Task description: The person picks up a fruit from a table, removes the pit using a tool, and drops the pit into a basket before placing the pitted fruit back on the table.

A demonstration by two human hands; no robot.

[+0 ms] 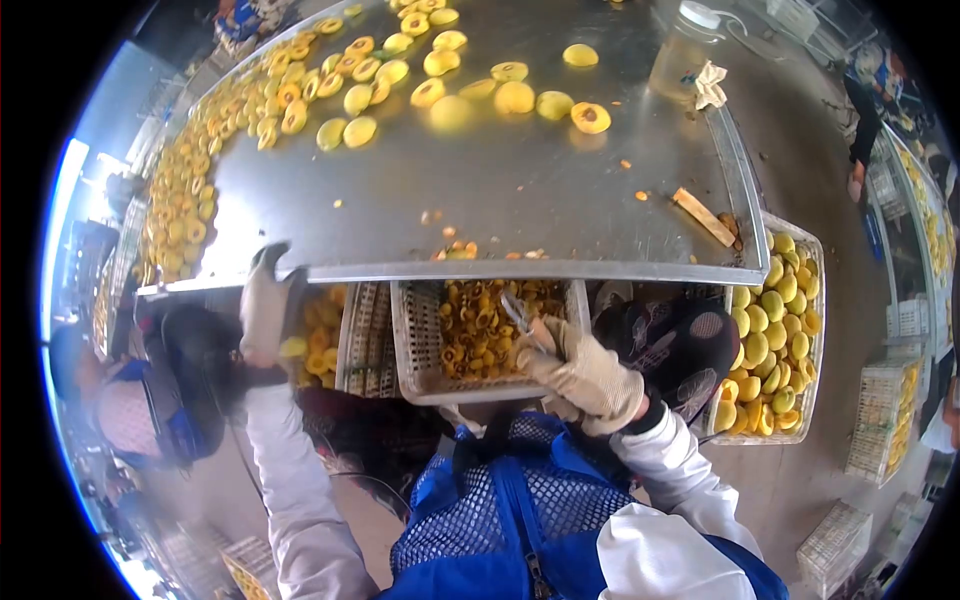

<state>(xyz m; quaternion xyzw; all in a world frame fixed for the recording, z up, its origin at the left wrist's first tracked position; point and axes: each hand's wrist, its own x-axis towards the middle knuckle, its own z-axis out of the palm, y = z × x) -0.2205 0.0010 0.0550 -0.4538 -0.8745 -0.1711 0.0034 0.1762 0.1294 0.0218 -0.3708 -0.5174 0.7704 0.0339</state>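
My right hand (595, 378), in a pale work glove, is closed round a small metal hand tool (516, 312). The tool's shiny end points up and left over a white plastic crate (480, 393) holding cut yellow fruit pieces and dark scraps (485, 335). At the table's near edge, to the left, is my gloved left hand (264, 315). Its thumb and fingers are apart, and nothing shows between them. Halved yellow fruits with brown centres, one of them a cut half (590, 118), lie farther back on the metal table (480, 190).
A crate of whole and cut yellow fruit (770, 345) stands to the right. Fruit halves are heaped at the table's left (180, 215). A wooden strip (704, 217), a clear jar (683, 50) and a crumpled cloth (710, 86) lie right. Another person (150, 400) is close on the left.
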